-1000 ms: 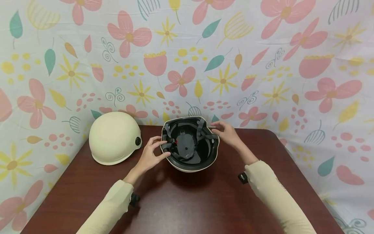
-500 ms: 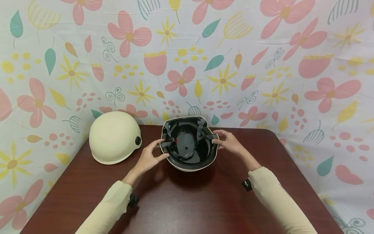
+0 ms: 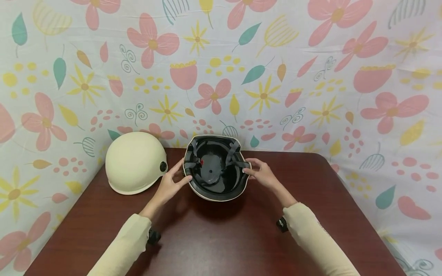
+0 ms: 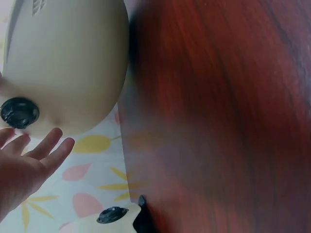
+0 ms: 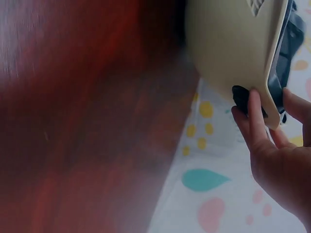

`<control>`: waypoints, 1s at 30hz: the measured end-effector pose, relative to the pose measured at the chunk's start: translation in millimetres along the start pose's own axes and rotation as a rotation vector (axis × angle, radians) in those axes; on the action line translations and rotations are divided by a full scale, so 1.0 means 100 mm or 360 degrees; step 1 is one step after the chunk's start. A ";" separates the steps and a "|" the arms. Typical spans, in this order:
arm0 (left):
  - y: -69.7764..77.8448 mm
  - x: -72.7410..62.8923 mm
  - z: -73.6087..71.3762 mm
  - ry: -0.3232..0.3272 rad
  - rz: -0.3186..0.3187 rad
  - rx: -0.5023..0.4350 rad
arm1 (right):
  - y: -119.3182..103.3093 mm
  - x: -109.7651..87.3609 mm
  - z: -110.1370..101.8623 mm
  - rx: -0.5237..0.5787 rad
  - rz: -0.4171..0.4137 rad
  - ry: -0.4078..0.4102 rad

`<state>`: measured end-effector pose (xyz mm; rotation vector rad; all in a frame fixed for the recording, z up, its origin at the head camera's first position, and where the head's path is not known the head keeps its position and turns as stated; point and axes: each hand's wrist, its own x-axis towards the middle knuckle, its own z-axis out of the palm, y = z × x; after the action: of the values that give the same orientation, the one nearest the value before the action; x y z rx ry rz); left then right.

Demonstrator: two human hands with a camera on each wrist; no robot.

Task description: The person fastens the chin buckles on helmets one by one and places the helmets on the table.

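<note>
A cream helmet (image 3: 211,168) is held upside down at the back middle of the table. Its black lined inside, grey straps and a small red part face up in the head view. My left hand (image 3: 170,186) grips its left rim, thumb at the edge and fingers along the outer shell, near a black round fitting (image 4: 19,112). On the other side my right hand (image 3: 266,176) pinches the rim; in the right wrist view the thumb lies inside and the fingers reach the shell's outer face (image 5: 233,53) by a black fitting.
A second cream helmet (image 3: 134,163) rests dome up at the table's back left, close to my left hand. The dark red-brown wooden table (image 3: 221,245) ends at the back against a flower-print cloth (image 3: 221,50).
My right hand has come from just off the rim to pinching it. Both hands have then shifted the upturned helmet a little to the left. The second helmet stays put.
</note>
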<state>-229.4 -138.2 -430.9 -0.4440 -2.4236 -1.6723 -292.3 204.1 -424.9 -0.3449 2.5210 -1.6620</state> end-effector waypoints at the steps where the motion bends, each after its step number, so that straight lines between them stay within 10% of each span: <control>1: 0.05 -0.01 -0.02 -0.0006 0.0013 0.0008 | 0.01 0.00 0.03 0.0020 0.0010 0.0001; 10: 0.26 -0.06 -0.12 -0.0050 -0.0056 -0.0002 | 0.10 0.00 0.20 0.0133 0.0039 0.0024; 20: 0.25 -0.01 -0.07 0.0011 0.0087 0.0004 | 0.07 -0.03 0.13 0.0089 0.0082 -0.0049; 30: -0.04 0.13 -0.01 0.0015 0.0069 0.0018 | -0.21 -0.38 0.49 -0.0383 -0.0437 0.0209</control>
<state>-243.6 -138.6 -430.2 -0.4821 -2.3979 -1.6389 -242.6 162.1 -426.8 -0.6505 2.8925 -1.5066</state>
